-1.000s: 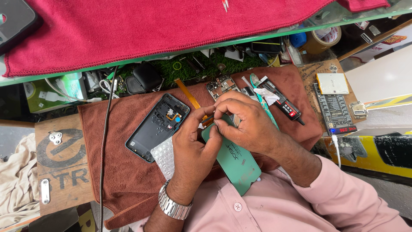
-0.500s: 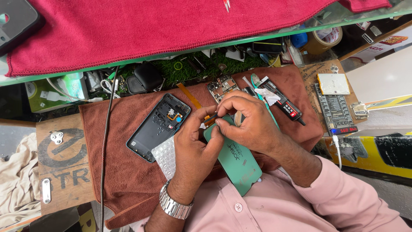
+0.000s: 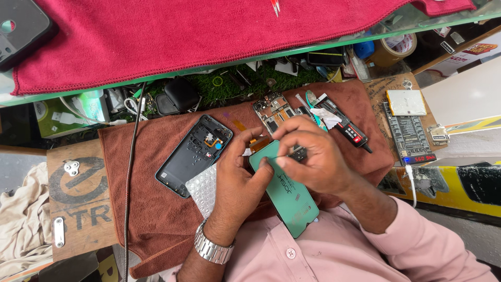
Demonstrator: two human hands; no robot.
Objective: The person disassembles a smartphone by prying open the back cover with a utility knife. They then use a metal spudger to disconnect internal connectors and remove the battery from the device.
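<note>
Brown cloth (image 3: 156,219) covers a cluttered repair bench, carrying one opened phone shell (image 3: 194,154) and one circuit board (image 3: 272,110) beyond it. One green screen panel (image 3: 284,190) lies right of the shell, gripped by the left hand (image 3: 242,177); the right hand (image 3: 313,156) pinches something small, perhaps a connector, at its top edge.

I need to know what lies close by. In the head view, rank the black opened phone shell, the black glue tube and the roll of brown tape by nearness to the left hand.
1. Black opened phone shell: just left of the left hand, on the brown cloth.
2. Black glue tube: up and right, beyond the right hand.
3. Roll of brown tape: far upper right, under the glass shelf.
</note>
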